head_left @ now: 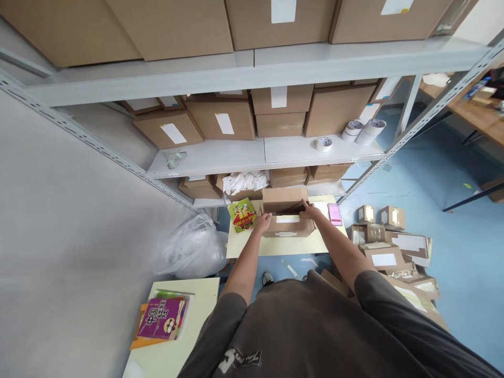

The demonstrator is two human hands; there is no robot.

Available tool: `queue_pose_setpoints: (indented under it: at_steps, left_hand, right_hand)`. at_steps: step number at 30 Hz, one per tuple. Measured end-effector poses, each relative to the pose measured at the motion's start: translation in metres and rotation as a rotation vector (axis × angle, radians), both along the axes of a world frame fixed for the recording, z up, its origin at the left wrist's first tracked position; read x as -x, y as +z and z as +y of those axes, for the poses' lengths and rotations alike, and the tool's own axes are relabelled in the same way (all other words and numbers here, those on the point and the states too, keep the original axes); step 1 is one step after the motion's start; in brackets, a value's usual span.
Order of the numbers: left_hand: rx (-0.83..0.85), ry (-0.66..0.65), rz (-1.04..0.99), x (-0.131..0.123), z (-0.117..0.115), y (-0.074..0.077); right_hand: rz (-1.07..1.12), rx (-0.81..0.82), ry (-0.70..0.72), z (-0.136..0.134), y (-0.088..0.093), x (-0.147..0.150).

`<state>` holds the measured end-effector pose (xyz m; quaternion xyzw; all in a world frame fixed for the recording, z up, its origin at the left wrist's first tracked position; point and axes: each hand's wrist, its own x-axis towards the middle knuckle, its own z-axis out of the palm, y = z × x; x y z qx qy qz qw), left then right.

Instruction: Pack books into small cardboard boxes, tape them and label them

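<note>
Box (289, 227) open on counter (244, 247), just R of book (242, 212); back flap up, top not shut yet, book outside, contents can't tell. L hand (263, 222) & R hand (310, 211) each w/ fingers gripping a side nr rim. Metal rack (220, 79) behind w/ tape rolls (366, 138); blue floor (417, 178), carton pile (378, 251) to R, plastic bag (192, 247) L
</note>
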<state>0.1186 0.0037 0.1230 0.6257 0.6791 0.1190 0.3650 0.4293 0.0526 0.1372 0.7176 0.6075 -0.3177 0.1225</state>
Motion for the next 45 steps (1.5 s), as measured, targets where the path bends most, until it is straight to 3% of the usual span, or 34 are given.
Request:
queue_pose_setpoints:
  at_steps: [4,9,13,16,20,23,27,32,37,45]
  left_hand:
    - [-0.016,0.065,-0.151,0.001,0.000,-0.013]
    - [-0.005,0.204,-0.418,0.011,-0.011,-0.029]
    - [0.061,0.132,-0.600,0.028,-0.022,-0.038]
    - [0.117,-0.075,-0.540,0.040,-0.031,-0.040]
    - [0.058,-0.297,-0.345,0.044,-0.045,-0.040]
    - [-0.001,-0.313,-0.207,0.035,-0.053,-0.040]
    - [-0.045,-0.235,-0.051,0.016,-0.056,-0.041]
    - [-0.096,-0.201,0.032,0.005,-0.031,-0.043]
    - [-0.034,-0.180,0.019,0.000,0.010,-0.045]
    - [-0.036,-0.055,0.028,-0.021,0.052,-0.044]
  right_hand:
    - [0.116,0.018,-0.161,0.001,-0.008,0.005]
    - [0.477,-0.095,-0.255,-0.006,-0.014,-0.014]
    - [0.649,0.012,-0.344,-0.008,-0.006,-0.029]
    - [0.634,0.110,-0.344,-0.007,0.000,-0.032]
    - [0.540,0.112,-0.287,-0.003,-0.004,-0.028]
    - [0.452,0.054,-0.233,-0.001,-0.014,-0.022]
    - [0.368,-0.101,-0.162,-0.003,-0.030,-0.013]
    - [0.242,-0.168,-0.151,0.006,-0.033,-0.006]
    - [0.127,-0.118,-0.132,0.045,-0.029,-0.006]
    - [0.192,-0.149,-0.130,0.102,-0.042,-0.018]
